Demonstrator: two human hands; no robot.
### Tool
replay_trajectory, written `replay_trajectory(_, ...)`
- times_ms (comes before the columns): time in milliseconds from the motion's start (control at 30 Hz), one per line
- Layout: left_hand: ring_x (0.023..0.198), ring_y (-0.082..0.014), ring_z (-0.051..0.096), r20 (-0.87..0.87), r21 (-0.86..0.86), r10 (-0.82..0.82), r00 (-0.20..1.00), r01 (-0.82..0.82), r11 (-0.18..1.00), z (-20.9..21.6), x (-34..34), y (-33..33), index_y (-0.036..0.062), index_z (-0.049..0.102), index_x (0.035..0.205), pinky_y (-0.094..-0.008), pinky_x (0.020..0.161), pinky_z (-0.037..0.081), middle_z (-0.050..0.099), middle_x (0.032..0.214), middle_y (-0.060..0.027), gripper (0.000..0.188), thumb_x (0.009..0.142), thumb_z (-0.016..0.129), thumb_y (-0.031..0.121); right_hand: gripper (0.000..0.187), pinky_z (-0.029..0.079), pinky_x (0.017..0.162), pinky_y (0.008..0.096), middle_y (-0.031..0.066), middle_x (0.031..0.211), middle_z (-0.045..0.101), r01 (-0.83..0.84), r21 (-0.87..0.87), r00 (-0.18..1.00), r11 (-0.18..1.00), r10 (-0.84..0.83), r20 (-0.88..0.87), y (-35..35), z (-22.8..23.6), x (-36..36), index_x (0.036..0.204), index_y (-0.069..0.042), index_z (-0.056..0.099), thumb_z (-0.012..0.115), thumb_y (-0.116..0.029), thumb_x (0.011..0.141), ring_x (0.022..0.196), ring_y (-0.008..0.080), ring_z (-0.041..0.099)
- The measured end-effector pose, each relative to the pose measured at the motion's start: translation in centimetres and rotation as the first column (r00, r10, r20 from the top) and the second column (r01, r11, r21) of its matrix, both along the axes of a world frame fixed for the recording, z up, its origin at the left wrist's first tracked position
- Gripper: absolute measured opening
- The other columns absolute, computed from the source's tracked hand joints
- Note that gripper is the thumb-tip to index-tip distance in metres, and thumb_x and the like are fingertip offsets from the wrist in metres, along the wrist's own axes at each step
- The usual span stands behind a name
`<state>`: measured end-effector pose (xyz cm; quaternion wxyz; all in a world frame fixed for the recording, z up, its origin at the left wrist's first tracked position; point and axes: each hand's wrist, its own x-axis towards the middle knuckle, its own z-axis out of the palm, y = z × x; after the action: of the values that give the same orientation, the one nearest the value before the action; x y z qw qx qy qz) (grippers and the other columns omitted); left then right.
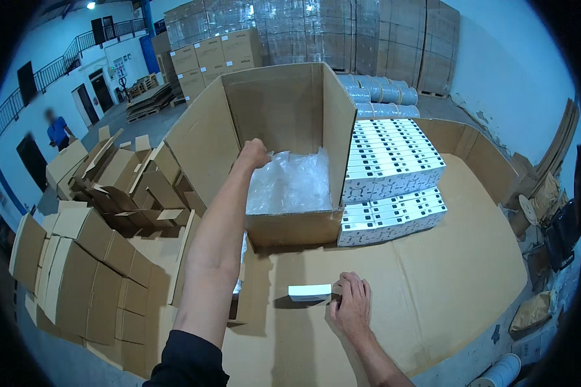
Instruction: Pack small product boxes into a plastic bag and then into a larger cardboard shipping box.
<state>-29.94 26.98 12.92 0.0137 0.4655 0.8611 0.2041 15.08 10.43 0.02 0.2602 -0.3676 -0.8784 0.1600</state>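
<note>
My left hand (255,153) reaches over the left side of a tall open carton (290,229). Its fingers are curled closed at the edge of a clear plastic bag (287,184), one of a heap filling the carton; the fingertips are partly hidden. On the cardboard-covered table lies a small white box (310,293), its long side facing me. Beside that box's right end, my right hand (353,308) rests with bent fingers apart, its thumb close to the end face. Nothing shows inside the right hand.
Two stacked layers of white boxes (394,161) stand right of the carton. Opened cartons (90,271) crowd the left. A low cardboard wall (465,145) edges the table's far right. A person (59,131) stands far left. Wrapped rolls (384,90) lie behind.
</note>
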Motion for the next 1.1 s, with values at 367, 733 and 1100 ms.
replay_trajectory(367,0.108,-0.0384,0.071,-0.108,-0.169,0.026,0.994,-0.045,0.985,-3.7,-2.5,-0.8,0.0069,0.076,0.116,-0.0467,0.093,0.057,0.073,0.115,-0.0223,0.037,0.080,0.080,0.015,0.049,0.030,0.115,0.0548,0.0184,0.135,0.054,-0.010,0.016,1.000,1.000,0.010,0.020,0.1,0.3,-0.6,0.118,-0.001,0.058,0.069,-0.009,0.071,0.136,0.0356,0.045)
replay_trajectory(733,0.086,-0.0193,0.071,0.056,0.337,0.131,0.990,-0.142,0.931,1.8,-5.2,-1.1,0.0055,0.072,0.102,-0.0363,0.082,0.057,0.076,0.096,-0.0076,0.036,0.077,0.089,0.025,0.046,0.031,0.115,0.0526,0.0173,0.134,0.055,0.012,0.037,1.000,0.999,-0.012,0.011,0.1,-0.1,0.0,0.118,-0.003,0.058,0.071,-0.011,0.074,0.136,0.0339,0.046)
replay_trajectory(1100,0.103,-0.0302,0.072,0.078,0.495,-0.096,0.992,0.045,0.867,3.4,-4.2,-4.9,0.0001,0.070,0.114,-0.0421,0.091,0.056,0.075,0.111,-0.0165,0.060,0.070,0.094,0.032,0.046,0.031,0.114,0.0534,0.0176,0.135,0.054,-0.022,0.026,1.000,0.999,0.022,-0.004,-0.1,0.2,-0.4,0.119,-0.003,0.057,0.070,-0.011,0.075,0.136,0.0347,0.046)
